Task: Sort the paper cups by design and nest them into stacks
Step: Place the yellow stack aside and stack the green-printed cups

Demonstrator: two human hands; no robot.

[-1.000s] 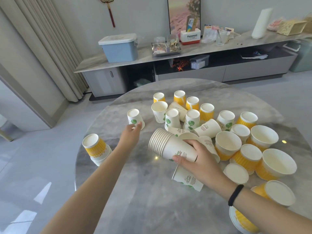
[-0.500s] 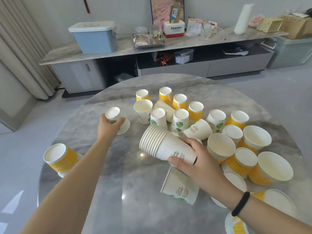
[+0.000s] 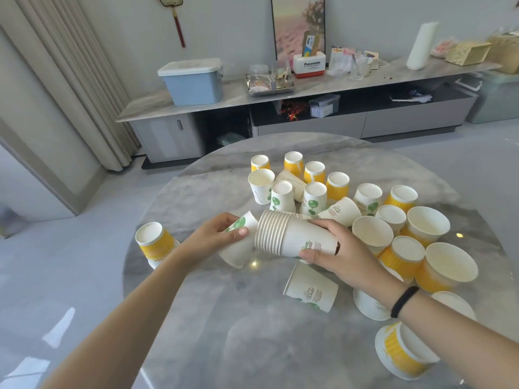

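Right hand (image 3: 337, 254) gripping green-leaf stack (image 3: 292, 238), left hand (image 3: 216, 237) fingers gripping one leaf cup (image 3: 238, 248); many yellow and leaf cups still lying unsorted

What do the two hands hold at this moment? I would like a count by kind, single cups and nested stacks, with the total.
single green-leaf cup, in the left hand: 1
nested stack of green-print cups, in the right hand: 1
Total: 2 things held
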